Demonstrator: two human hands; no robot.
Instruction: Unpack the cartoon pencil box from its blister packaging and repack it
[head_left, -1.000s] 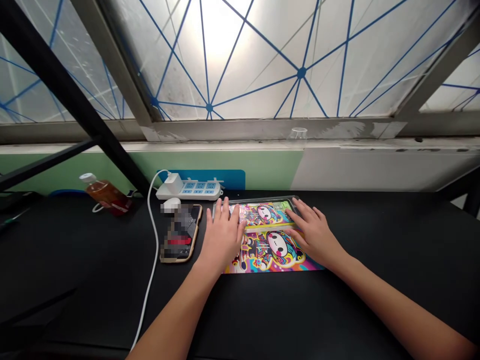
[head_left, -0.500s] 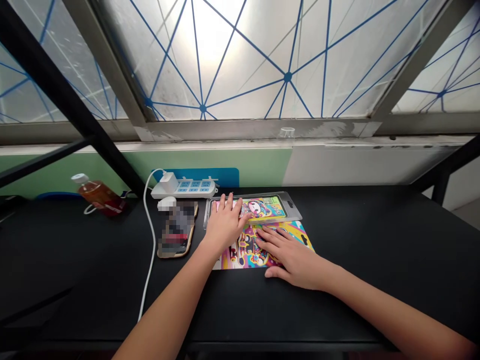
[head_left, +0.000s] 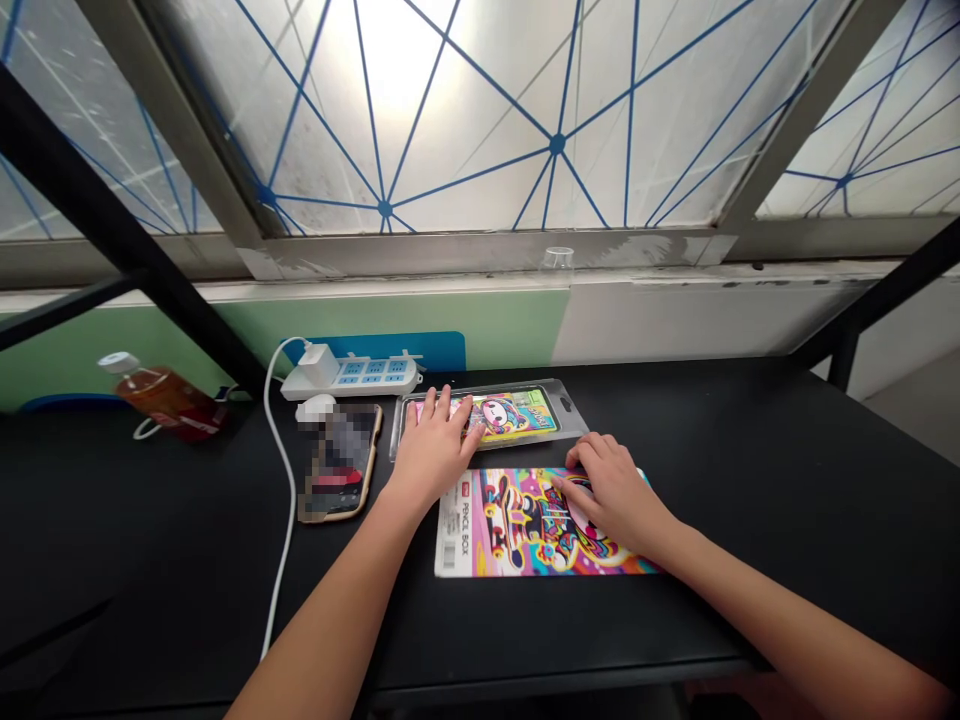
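Left hand (head_left: 435, 452) lies spread and palm down on the clear plastic blister tray (head_left: 571, 412), its fingers flat over the bright cartoon-printed card (head_left: 501, 416) sealed inside. On my feed the right hand (head_left: 616, 496) sits curved on the far right part of the flat pink cartoon-printed pencil box (head_left: 517, 525); I can't tell whether it's gripping or only pressing. That box lies on the black table (head_left: 150, 560), just nearer than the tray. Left of the tray are a gold-edged smartphone (head_left: 339, 465) with a blurred screen and a small white rounded object (head_left: 315, 408). Farther back are a white power strip (head_left: 349, 378) with blue switches, its white cable (head_left: 279, 480), and, far left, a plastic bottle of amber liquid (head_left: 161, 398).
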